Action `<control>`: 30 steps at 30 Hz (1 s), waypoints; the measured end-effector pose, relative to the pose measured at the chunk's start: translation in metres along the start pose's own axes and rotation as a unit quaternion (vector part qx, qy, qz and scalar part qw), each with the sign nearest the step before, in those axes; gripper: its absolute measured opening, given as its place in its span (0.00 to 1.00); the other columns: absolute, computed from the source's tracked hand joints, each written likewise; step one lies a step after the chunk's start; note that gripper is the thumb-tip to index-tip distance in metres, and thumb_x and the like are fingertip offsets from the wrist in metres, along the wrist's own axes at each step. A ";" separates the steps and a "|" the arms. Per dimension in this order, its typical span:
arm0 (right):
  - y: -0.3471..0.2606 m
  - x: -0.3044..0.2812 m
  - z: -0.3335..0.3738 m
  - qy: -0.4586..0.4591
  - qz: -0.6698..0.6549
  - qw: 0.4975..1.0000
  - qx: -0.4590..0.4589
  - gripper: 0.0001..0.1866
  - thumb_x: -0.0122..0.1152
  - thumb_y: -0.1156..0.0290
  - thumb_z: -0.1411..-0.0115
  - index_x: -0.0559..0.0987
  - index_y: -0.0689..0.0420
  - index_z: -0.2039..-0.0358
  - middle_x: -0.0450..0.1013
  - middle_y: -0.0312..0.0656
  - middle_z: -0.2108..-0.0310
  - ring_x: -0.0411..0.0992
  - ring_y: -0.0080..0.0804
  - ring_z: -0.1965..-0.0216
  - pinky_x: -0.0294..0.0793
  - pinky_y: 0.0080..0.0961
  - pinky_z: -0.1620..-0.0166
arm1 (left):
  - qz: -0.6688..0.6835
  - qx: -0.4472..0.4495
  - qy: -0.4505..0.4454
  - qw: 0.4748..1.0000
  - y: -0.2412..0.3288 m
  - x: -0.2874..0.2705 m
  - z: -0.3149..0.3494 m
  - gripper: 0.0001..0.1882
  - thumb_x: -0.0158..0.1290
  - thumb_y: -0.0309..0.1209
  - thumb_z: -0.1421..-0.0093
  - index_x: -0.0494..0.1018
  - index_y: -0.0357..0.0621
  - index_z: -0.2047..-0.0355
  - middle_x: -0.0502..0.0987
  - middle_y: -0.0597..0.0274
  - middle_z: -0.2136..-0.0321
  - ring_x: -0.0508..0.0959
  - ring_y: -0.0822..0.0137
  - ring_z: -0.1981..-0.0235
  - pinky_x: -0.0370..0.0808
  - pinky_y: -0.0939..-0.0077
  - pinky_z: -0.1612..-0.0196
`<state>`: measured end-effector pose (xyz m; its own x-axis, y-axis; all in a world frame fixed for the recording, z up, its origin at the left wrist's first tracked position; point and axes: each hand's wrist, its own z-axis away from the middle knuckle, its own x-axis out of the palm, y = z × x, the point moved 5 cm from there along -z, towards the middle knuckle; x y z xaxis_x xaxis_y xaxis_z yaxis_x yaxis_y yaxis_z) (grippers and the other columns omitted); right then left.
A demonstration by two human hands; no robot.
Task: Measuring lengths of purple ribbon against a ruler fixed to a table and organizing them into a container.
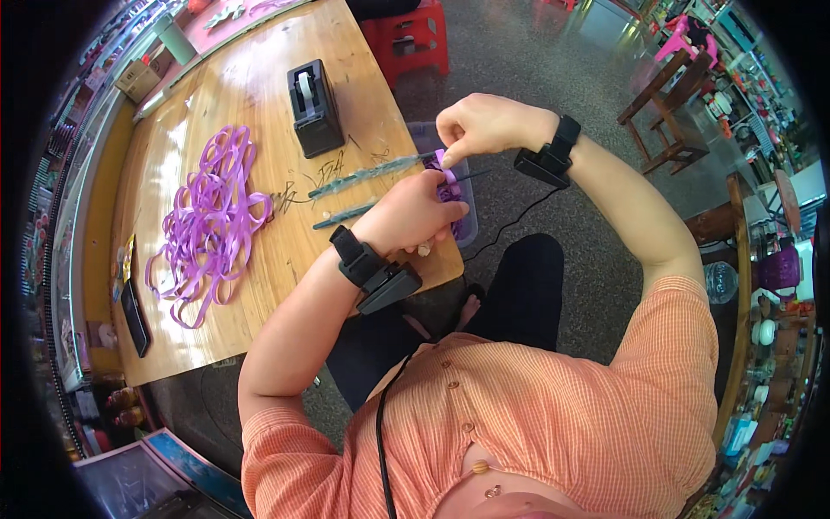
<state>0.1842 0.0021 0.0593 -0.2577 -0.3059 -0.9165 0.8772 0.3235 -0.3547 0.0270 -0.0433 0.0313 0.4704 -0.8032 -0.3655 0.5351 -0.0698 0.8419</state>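
Observation:
In front of me, over a translucent plastic box (469, 227) at the table's right edge, my two hands work close together. My right hand (494, 128) pinches a short purple ribbon (448, 176) between thumb and fingers. Just below, my left hand (411, 212) is closed at the same ribbon, its fingers partly hidden. A thin dark pointed piece (474, 175) sticks out to the right from the ribbon; its kind is unclear. Two slender green wrapped strips (367, 176) lie on the table, one partly behind my left hand. More purple shows inside the box.
A tangled heap of purple ribbon (212, 221) covers part of the wooden table (259, 86). A black tape dispenser (313, 108) stands toward the back, and a phone (135, 318) lies by the left edge. Dark thin wires (324, 169) lie mid-table. A red stool (415, 39) stands beyond.

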 end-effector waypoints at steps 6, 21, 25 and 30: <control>-0.013 0.003 0.004 0.050 -0.033 0.982 -0.181 0.07 0.67 0.67 0.47 0.80 0.54 0.70 0.73 0.37 0.68 0.74 0.37 0.63 0.73 0.33 0.59 | -0.007 0.008 0.001 1.000 -0.004 0.000 -0.001 0.17 0.56 0.36 0.37 0.69 0.36 0.54 0.74 0.66 0.84 0.75 0.73 0.88 0.68 0.78 0.88; -0.011 0.024 -0.017 -0.094 0.025 0.987 -0.130 0.16 0.56 0.70 0.45 0.83 0.57 0.57 0.77 0.42 0.55 0.76 0.39 0.55 0.74 0.31 0.51 | 0.020 0.020 -0.020 0.999 -0.005 0.002 -0.005 0.19 0.56 0.35 0.37 0.70 0.35 0.52 0.73 0.67 0.84 0.74 0.74 0.88 0.67 0.79 0.88; 0.002 0.016 0.008 -0.057 -0.175 0.971 -0.150 0.16 0.57 0.67 0.39 0.81 0.59 0.53 0.79 0.40 0.55 0.75 0.29 0.53 0.73 0.27 0.50 | 0.011 0.008 -0.002 1.000 -0.001 0.001 0.000 0.22 0.56 0.35 0.36 0.69 0.33 0.46 0.74 0.67 0.84 0.73 0.74 0.88 0.67 0.79 0.87; 0.077 0.051 0.042 0.090 -0.492 0.866 0.018 0.18 0.57 0.67 0.40 0.77 0.56 0.49 0.78 0.41 0.54 0.75 0.29 0.53 0.75 0.26 0.51 | 0.015 0.006 -0.012 1.000 0.002 0.002 -0.003 0.24 0.56 0.36 0.36 0.69 0.32 0.45 0.74 0.67 0.84 0.73 0.75 0.88 0.66 0.80 0.87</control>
<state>0.2561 -0.0265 -0.0069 -0.9434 -0.2715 -0.1902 0.2094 -0.0432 -0.9769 0.0311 -0.0434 0.0308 0.4695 -0.8185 -0.3311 0.5127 -0.0526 0.8570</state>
